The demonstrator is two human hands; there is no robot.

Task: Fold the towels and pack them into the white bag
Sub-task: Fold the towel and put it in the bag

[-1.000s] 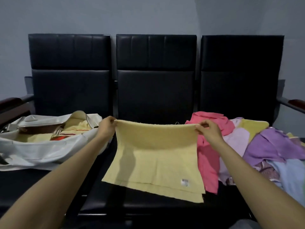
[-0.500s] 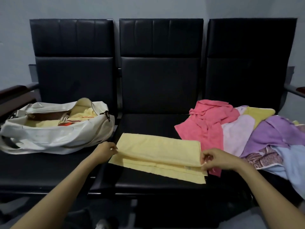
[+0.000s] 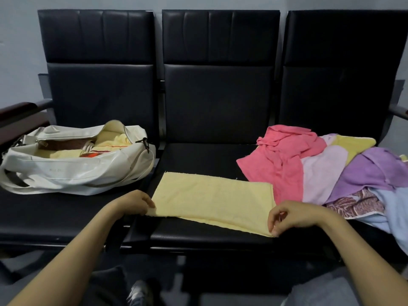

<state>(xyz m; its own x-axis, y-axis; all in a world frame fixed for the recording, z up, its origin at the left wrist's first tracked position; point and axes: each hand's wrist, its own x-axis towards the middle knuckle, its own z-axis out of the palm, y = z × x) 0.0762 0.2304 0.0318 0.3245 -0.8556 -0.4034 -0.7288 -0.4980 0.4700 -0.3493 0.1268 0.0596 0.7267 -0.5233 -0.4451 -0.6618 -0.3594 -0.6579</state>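
Note:
A pale yellow towel (image 3: 212,197) lies folded into a long strip on the middle black seat (image 3: 198,157). My left hand (image 3: 134,202) pinches its near left corner. My right hand (image 3: 291,215) pinches its near right corner with thumb and fingertips. The white bag (image 3: 66,171) stands open on the left seat, with folded yellow towels and a striped one inside. A heap of unfolded towels covers the right seat: pink (image 3: 284,155), lilac (image 3: 322,171), purple (image 3: 373,171), a patterned one (image 3: 357,204) and light blue (image 3: 393,206).
Three black padded chairs stand in a row against a grey wall. A dark red armrest (image 3: 19,109) is at the far left and a grey armrest (image 3: 397,110) at the far right. My shoe (image 3: 136,292) shows on the floor below.
The towel, held up by its top corners a second ago, was laid down and folded over on the seat. Both hands came down to its near edge.

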